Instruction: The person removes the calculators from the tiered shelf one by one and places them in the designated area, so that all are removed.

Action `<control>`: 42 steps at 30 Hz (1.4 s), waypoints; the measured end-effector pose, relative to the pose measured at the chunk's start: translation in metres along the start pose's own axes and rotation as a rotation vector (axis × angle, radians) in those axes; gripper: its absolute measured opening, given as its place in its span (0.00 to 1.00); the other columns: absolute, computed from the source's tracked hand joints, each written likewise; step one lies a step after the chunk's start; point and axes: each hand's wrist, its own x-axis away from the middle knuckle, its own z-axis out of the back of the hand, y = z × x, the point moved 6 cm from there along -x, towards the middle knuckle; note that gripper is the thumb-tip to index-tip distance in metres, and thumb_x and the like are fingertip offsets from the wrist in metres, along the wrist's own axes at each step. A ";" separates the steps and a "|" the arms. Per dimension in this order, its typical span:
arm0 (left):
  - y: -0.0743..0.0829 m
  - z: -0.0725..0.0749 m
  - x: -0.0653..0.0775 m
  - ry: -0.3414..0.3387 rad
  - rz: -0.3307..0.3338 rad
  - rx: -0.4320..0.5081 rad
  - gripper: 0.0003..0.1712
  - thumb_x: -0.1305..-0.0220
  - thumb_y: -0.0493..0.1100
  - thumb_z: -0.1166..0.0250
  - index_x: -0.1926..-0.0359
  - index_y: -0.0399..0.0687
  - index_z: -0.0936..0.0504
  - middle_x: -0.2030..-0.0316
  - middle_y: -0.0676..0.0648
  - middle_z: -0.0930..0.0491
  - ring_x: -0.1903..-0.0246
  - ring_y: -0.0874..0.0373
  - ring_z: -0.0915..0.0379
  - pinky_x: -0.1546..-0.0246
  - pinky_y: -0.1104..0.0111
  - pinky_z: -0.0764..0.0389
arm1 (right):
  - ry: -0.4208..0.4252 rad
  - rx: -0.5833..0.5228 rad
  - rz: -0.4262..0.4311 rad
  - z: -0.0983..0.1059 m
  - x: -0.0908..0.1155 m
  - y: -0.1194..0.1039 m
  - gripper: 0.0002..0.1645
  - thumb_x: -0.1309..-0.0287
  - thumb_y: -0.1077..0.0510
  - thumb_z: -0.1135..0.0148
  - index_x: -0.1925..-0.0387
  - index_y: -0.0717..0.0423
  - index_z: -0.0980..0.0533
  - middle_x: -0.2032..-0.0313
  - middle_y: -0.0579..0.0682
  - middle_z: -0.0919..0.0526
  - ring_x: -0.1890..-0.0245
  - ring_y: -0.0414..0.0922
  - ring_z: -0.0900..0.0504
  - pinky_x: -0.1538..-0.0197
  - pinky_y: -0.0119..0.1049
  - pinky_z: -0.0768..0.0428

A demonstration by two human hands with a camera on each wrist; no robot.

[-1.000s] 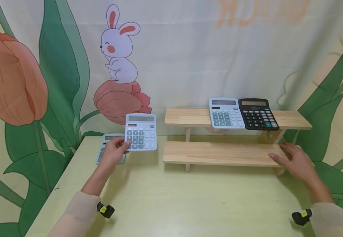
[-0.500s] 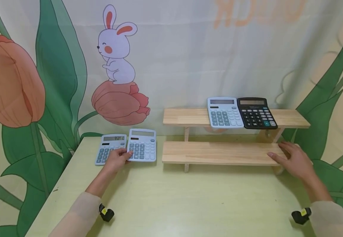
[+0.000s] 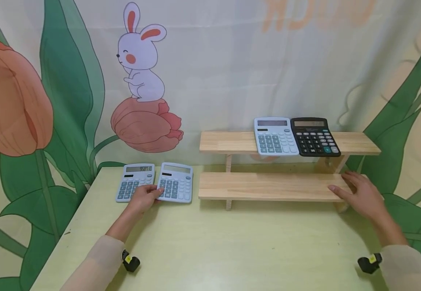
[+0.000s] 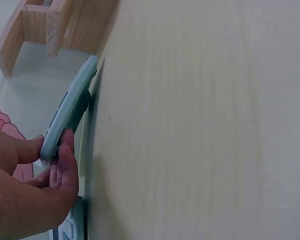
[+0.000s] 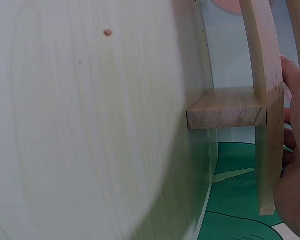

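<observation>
The left hand (image 3: 143, 198) pinches the near corner of the light-blue calculator (image 3: 175, 188) lying flat on the table (image 3: 232, 242).

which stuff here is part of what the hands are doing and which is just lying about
In hand:
- left hand, pinching the near edge of the light blue calculator
- right hand, resting on the lower board of the wooden shelf

Lying about:
- second blue calculator, on the table
- blue calculator on top board
- black calculator beside it

A staged recording set: a cartoon rabbit-and-tulip backdrop (image 3: 141, 72) hangs behind the pale tabletop (image 3: 232, 242), beyond the fingers.
</observation>
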 end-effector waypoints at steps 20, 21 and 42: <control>-0.007 0.010 -0.007 0.045 -0.042 -0.221 0.27 0.23 0.47 0.34 0.38 0.26 0.23 0.49 0.34 0.17 0.59 0.49 0.19 0.61 0.66 0.17 | 0.005 0.002 -0.001 0.000 -0.002 0.002 0.53 0.29 0.34 0.36 0.28 0.76 0.35 0.28 0.79 0.37 0.29 0.78 0.41 0.35 0.79 0.40; -0.006 0.011 -0.006 0.058 -0.055 -0.254 0.27 0.23 0.47 0.34 0.38 0.25 0.23 0.50 0.33 0.17 0.59 0.49 0.19 0.61 0.65 0.17 | 0.006 0.003 -0.001 0.000 -0.002 0.003 0.52 0.29 0.34 0.36 0.28 0.76 0.35 0.28 0.79 0.37 0.29 0.78 0.40 0.35 0.79 0.40; 0.013 0.011 0.004 0.130 -0.181 -0.566 0.23 0.29 0.44 0.30 0.45 0.25 0.17 0.57 0.35 0.15 0.62 0.46 0.23 0.61 0.58 0.18 | 0.004 -0.002 0.009 0.000 -0.001 0.003 0.52 0.29 0.35 0.36 0.28 0.76 0.35 0.28 0.78 0.38 0.29 0.78 0.41 0.35 0.79 0.40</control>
